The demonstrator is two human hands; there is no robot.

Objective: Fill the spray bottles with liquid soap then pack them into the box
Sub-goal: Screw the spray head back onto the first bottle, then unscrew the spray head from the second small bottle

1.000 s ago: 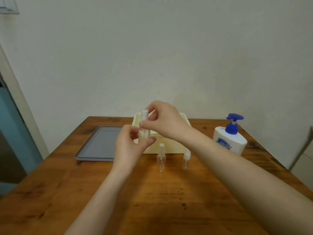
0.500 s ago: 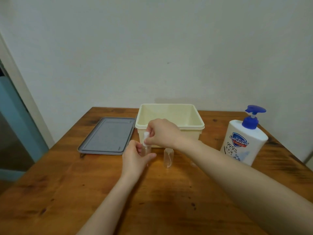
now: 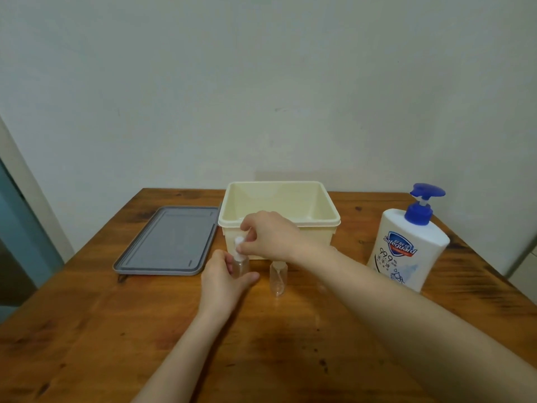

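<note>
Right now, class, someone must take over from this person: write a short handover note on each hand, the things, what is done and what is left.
Left hand grips the body of a small clear spray bottle, held upright. Right hand pinches its white spray top.
A second spray bottle stands just right of it; the soap pump bottle stands far right. The cream box is open behind, its grey lid lying to its left.
Done: nothing packed; no bottle shows in the box. Whether any bottle is filled I cannot tell.
Left: fill, cap, pack.
</note>
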